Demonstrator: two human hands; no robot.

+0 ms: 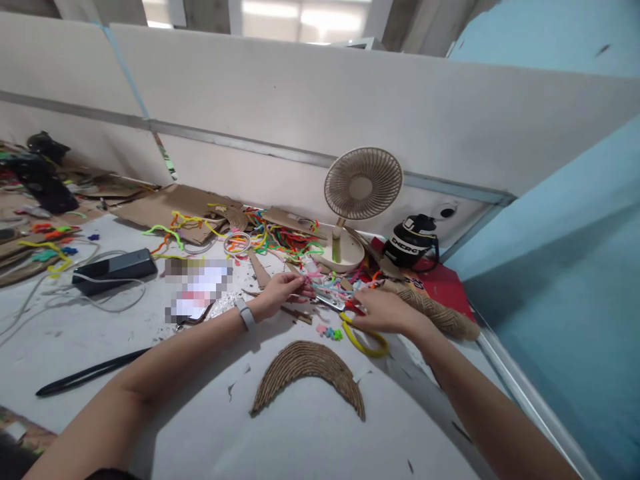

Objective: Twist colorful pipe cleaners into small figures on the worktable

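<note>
My left hand (283, 293) has its fingers pinched together at the edge of the craft scraps, with a thin pink pipe cleaner (314, 275) at its fingertips. My right hand (383, 310) is curled over the red part of a pair of scissors (330, 302), whose metal blades point toward my left hand. A yellow loop (369, 347) shows below my right hand, by the scissors. Small pink, blue and green pieces (330, 332) lie just below the blades. Closer to me rests a brown crescent of coiled cord (310, 367).
A small fan (363, 183) stands behind the tangled pipe cleaners (285, 240). A black bottle (410, 241) and a twine roll (433, 310) are at the right. Leftward lie a phone (205, 290), a black device (115, 270) with a cable, and black tweezers (93, 372).
</note>
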